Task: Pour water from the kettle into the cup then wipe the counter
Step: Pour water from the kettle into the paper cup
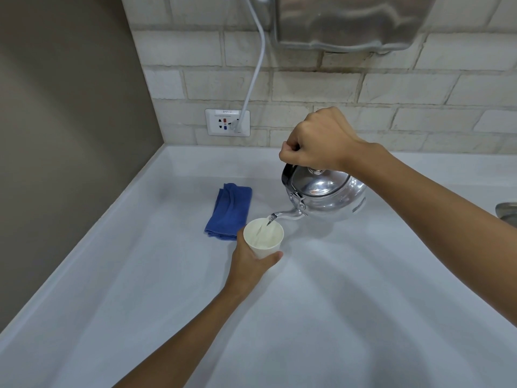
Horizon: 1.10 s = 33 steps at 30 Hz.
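A shiny metal kettle (328,196) hangs tilted above the white counter (349,289), its spout pointing left and down over a white paper cup (264,238). A thin stream of water runs from the spout into the cup. My right hand (317,140) is closed around the kettle's top handle. My left hand (250,266) wraps the cup from below and the near side. A folded blue cloth (229,211) lies on the counter just behind and left of the cup.
A wall socket (227,122) with a white cable (256,68) plugged in sits on the brick-tile back wall. A steel wall unit (352,21) hangs above. A beige side wall (70,135) bounds the left. A metal object (507,212) shows at the right edge.
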Each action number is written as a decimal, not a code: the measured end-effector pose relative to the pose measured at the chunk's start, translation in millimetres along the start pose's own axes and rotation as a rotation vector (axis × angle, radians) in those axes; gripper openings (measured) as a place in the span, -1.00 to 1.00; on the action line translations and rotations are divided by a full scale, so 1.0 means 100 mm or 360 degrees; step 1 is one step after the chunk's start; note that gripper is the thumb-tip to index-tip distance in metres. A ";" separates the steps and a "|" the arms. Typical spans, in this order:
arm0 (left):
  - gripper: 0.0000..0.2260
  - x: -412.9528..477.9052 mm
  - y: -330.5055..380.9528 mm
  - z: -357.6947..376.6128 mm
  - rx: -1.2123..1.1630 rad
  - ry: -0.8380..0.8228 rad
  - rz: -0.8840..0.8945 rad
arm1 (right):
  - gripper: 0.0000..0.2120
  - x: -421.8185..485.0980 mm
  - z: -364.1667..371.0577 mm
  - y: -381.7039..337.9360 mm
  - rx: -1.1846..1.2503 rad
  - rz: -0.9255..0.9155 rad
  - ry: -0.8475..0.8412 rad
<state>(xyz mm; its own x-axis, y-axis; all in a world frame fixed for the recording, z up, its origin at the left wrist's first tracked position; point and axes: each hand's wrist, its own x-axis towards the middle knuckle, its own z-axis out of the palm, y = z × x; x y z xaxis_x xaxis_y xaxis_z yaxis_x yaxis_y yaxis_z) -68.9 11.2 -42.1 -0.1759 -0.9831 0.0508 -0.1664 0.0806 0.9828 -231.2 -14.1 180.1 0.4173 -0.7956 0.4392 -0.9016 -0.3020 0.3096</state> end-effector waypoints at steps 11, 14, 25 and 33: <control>-0.28 0.00 0.00 0.00 0.0013 0.0002 -0.0009 | -0.68 -0.01 -0.01 0.02 -0.0022 -0.0017 0.0042; -0.28 0.00 0.00 0.00 0.0000 0.0002 -0.0002 | -0.67 -0.01 -0.02 0.01 -0.0034 -0.0020 0.0046; -0.30 0.02 -0.04 0.01 -0.0004 0.0014 0.0000 | -0.71 -0.02 -0.03 0.02 -0.0046 -0.0001 0.0019; -0.28 0.02 -0.04 0.00 0.0007 0.0000 0.0003 | -0.65 -0.02 -0.03 0.04 -0.0036 -0.0012 0.0011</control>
<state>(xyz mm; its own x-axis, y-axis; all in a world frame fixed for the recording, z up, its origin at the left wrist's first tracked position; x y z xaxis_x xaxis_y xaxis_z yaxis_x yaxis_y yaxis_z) -68.8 9.4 -45.8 -0.1761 -0.9829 0.0529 -0.1702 0.0833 0.9819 -235.8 -11.9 183.4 0.4248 -0.7898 0.4424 -0.8957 -0.2960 0.3318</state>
